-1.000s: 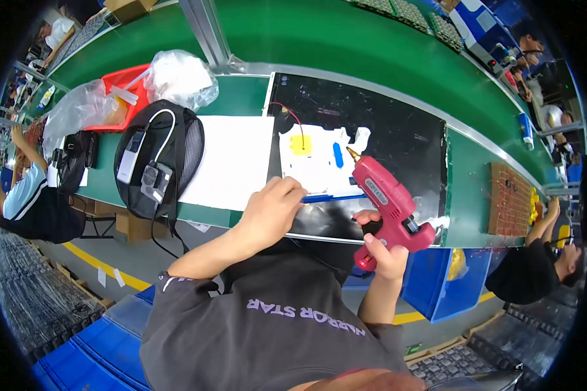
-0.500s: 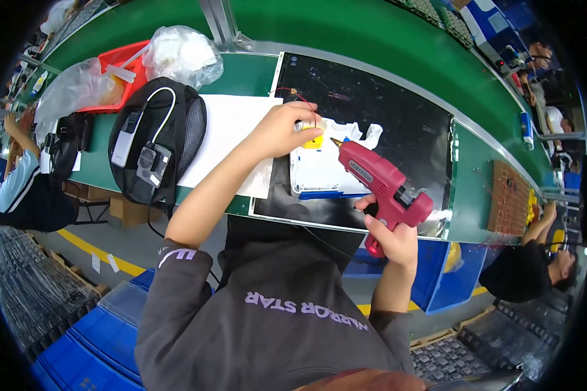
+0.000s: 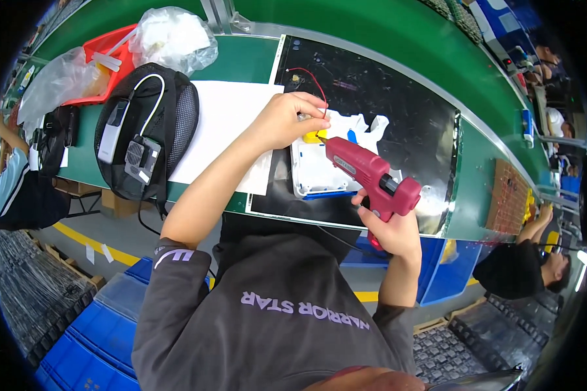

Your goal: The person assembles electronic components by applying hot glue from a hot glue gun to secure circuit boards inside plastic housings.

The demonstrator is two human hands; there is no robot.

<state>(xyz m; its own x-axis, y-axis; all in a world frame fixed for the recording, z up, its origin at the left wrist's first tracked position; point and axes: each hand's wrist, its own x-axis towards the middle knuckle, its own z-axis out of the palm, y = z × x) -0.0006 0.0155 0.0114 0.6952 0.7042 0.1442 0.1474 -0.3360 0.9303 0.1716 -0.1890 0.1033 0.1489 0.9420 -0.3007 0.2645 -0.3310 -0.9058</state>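
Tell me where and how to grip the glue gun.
The glue gun is probably best gripped by its handle, coming from the near right side, where the right hand holds it: the handle juts downward in view, while the nozzle points forward and left, so a grip there should stay clear of it.

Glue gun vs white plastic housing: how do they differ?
The glue gun is dark red; the white plastic housing shows blue along its near edge. The right hand grips the glue gun, while the housing lies on the black mat. The glue gun tapers forward; the housing is broad. Both are partly hidden from view.
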